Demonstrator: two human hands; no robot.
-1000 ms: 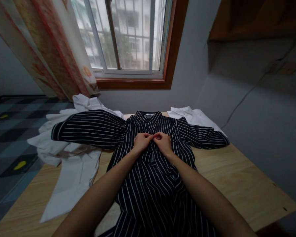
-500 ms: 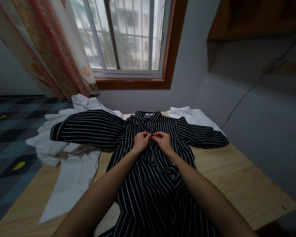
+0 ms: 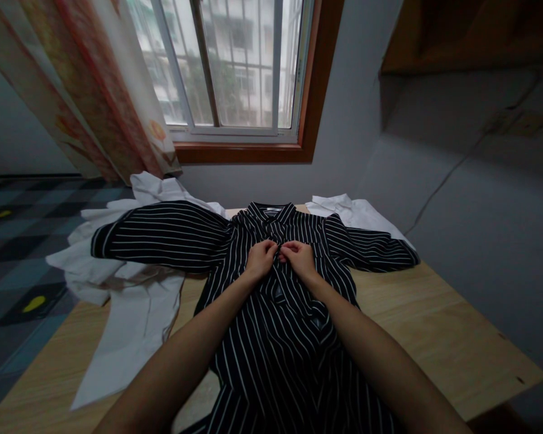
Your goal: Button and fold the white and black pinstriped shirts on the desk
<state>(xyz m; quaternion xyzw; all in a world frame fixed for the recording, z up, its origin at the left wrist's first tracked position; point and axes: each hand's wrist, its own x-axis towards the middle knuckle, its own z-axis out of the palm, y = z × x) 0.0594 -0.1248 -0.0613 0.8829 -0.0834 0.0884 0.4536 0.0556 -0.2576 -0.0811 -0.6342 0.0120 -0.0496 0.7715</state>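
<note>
A black shirt with white stripes [image 3: 262,337] lies face up, its collar toward the window and its sleeves spread to both sides. At the middle of its chest, on the front opening, my left hand [image 3: 261,258] pinches the fabric. My right hand [image 3: 297,259] is pinched on the same front edge, just beside the left fingertips. Both hands are closed on the shirt. Any button between the fingers is too small or hidden to make out. Below the hands the shirt front is bunched in loose folds.
White garments lie on the left [image 3: 131,325] and at the back right [image 3: 357,214], partly under the striped sleeves. The wooden table [image 3: 416,325] ends at a right corner. Behind it are a window [image 3: 239,72], a curtain [image 3: 117,90] and a cable [image 3: 447,178] on the wall.
The hands stay at the same spot on the shirt front; only the fingers have shifted slightly, the right fingertips curling a little more. The shirt lies as before.
</note>
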